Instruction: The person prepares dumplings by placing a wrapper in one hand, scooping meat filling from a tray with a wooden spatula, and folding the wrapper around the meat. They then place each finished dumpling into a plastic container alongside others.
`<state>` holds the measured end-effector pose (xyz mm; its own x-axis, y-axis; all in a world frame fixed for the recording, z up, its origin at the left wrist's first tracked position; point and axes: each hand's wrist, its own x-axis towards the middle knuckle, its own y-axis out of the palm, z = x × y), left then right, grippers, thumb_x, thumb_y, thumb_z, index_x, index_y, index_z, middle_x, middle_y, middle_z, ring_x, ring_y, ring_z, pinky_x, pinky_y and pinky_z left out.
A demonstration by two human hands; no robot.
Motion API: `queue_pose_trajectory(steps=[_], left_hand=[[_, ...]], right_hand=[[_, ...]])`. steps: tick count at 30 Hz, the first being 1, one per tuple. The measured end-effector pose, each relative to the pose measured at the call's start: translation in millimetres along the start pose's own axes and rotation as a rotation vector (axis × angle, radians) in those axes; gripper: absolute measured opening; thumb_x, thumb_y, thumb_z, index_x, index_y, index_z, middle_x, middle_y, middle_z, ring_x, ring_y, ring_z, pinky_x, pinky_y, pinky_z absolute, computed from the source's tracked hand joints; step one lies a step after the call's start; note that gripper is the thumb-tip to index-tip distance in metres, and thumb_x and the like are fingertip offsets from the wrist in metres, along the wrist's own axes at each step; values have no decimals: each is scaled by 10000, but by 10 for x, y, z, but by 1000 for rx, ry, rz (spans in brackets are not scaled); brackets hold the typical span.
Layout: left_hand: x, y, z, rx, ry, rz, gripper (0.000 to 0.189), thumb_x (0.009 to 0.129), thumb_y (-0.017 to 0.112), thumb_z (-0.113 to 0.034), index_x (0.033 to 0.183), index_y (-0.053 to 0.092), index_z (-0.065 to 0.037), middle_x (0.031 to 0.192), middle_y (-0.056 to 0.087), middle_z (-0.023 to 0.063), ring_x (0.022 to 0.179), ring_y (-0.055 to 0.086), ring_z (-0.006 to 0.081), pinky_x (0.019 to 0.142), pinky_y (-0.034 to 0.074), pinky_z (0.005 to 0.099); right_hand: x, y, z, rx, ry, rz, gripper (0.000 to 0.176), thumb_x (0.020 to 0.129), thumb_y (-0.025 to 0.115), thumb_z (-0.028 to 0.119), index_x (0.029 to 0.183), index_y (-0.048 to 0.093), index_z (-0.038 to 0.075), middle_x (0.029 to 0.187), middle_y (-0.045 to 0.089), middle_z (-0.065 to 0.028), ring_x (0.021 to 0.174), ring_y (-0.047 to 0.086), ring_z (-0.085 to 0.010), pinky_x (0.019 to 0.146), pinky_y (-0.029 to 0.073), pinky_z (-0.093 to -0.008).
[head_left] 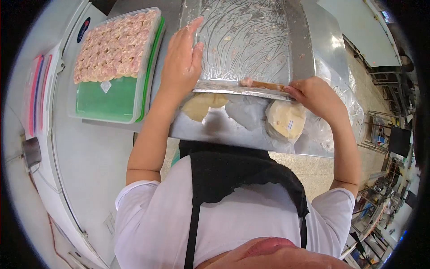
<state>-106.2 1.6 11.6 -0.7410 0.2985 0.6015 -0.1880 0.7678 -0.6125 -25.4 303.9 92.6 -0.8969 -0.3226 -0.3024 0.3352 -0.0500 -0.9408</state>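
My left hand (184, 62) is over the left side of a shallow metal tray (246, 40), fingers stretched out and thumb apart. The tray's bottom is smeared with streaks and small bits of food. A wooden stick (271, 85) with a pinkish lump on its left end lies along the tray's near wall. My right hand (320, 96) is closed at the stick's right end, by the tray's near right corner. Just below that hand is a pale yellow stack of wrappers (286, 120) in clear plastic. A thin yellowish sheet (201, 106) lies left of it on the counter.
A clear plastic box (107, 67) with a green base stands at left, holding rows of pinkish dumplings. Crumpled plastic bags (331, 130) lie on the right of the steel counter (188, 130). A white appliance (80, 179) stands at left; metal racks (376, 130) are at right.
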Motion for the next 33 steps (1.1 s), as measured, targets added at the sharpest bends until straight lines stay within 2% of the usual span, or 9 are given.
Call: queue_pose_trajectory(steps=[2, 8, 15, 20, 26, 27, 30, 31, 33], left_hand=[[-11, 2, -1, -152, -26, -62, 428, 902, 509, -60, 1328, 470, -48, 1239, 559, 180, 1154, 499, 379, 1014, 371, 426], [-364, -221, 108, -528, -148, -209, 361, 971, 472, -65, 1325, 480, 3, 1351, 497, 111, 1215, 495, 190, 1005, 398, 321], [-931, -833, -319, -610, -408, -262, 236, 955, 551, -97, 1156, 620, 8, 1214, 588, 81, 1076, 563, 146, 897, 451, 274], [-1087, -959, -558, -561, -364, 10, 221, 931, 583, -85, 1134, 642, -22, 1129, 618, 66, 1015, 576, 126, 880, 449, 265], [-1414, -821, -378, -433, -340, -23, 212, 923, 576, -66, 1118, 637, -9, 1084, 625, 70, 979, 580, 136, 866, 452, 269], [-1453, -792, -347, -442, -330, -16, 212, 923, 576, -66, 1118, 637, -9, 1084, 625, 70, 979, 580, 136, 866, 452, 269], [-1493, -727, -306, -411, -334, -32, 211, 916, 576, -61, 1112, 636, -9, 1074, 629, 70, 970, 584, 143, 855, 454, 266], [-1473, -716, -317, -377, -332, -7, 231, 910, 581, -52, 1132, 624, -8, 1096, 623, 76, 981, 584, 150, 862, 456, 274], [-1432, -667, -328, -346, -306, 27, 253, 904, 586, -43, 1153, 611, -7, 1118, 617, 81, 991, 585, 156, 869, 459, 281]], right_hand=[[-4, 92, -34, 347, -71, -53, 319, 934, 567, 287, 870, 708, 8, 605, 588, -146, 568, 585, -289, 571, 459, -391], [-179, 91, 339, 990, 92, -97, 340, 986, 530, 313, 1004, 714, 28, 573, 472, 31, 517, 425, -34, 479, 340, -205], [71, 228, 1109, 1123, -70, -74, 340, 979, 552, 282, 1182, 638, 23, 629, 506, 31, 494, 426, -36, 455, 341, -192], [131, 335, 1384, 1378, -117, -123, 379, 967, 570, 226, 1281, 562, 15, 659, 479, 40, 464, 375, -26, 420, 298, -189], [-302, 816, 895, 761, -199, -195, 383, 915, 629, 232, 1243, 599, 36, 678, 571, -30, 561, 478, -82, 538, 415, -257], [-385, 826, 937, 712, -124, -152, 349, 899, 629, 215, 1204, 617, 46, 779, 644, -99, 681, 595, -172, 623, 481, -323], [-353, 1052, 1030, 362, -272, -449, 309, 890, 621, 191, 1170, 627, 62, 894, 657, -160, 828, 638, -278, 692, 512, -381], [-358, 1027, 1126, 339, -163, -354, 293, 879, 613, 174, 1158, 623, 84, 992, 630, -180, 916, 612, -351, 759, 514, -427], [-319, 1134, 1185, 303, -153, -419, 298, 875, 617, 176, 1160, 617, 89, 988, 616, -172, 892, 612, -354, 764, 509, -434]])
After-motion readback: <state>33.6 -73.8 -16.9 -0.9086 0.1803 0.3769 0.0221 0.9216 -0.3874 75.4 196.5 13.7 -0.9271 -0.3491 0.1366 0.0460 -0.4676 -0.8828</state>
